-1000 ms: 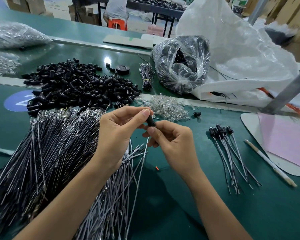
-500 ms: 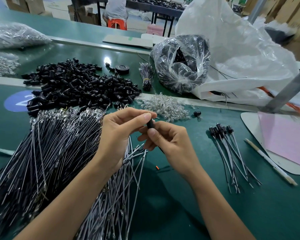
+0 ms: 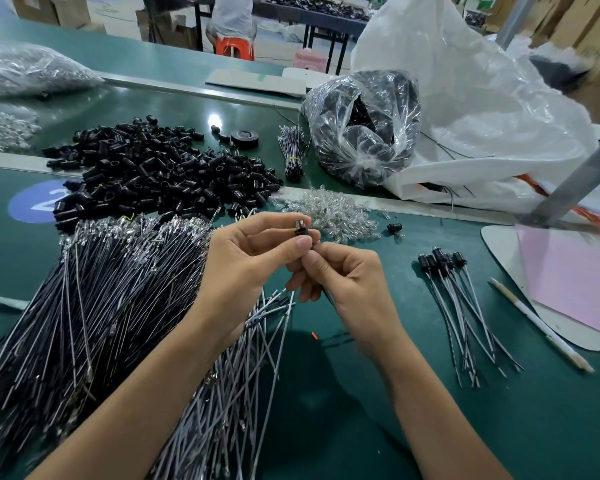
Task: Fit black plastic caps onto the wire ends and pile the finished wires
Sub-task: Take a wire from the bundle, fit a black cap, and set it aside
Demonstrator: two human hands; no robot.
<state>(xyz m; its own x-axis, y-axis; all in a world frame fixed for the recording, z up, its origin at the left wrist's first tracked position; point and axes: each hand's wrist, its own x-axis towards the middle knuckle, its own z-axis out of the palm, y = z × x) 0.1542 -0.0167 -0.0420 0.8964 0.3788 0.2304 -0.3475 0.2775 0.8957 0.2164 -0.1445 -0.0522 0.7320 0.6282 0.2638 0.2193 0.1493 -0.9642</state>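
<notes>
A green workbench (image 3: 551,427) runs toward a second green bench (image 3: 153,64), a bright glare spot (image 3: 214,118) between them. Beyond, a person (image 3: 232,12) sits on an orange stool (image 3: 234,46) at a dark table (image 3: 312,15). Cardboard boxes (image 3: 589,39) stand at right behind a grey post (image 3: 575,181).

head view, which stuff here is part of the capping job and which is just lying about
In the job: black cap pinched by left hand, wire in right hand, loose caps heap, uncapped wire pile, finished wires.
Lying about: tape roll, pen, pink sheet, white bag.
</notes>
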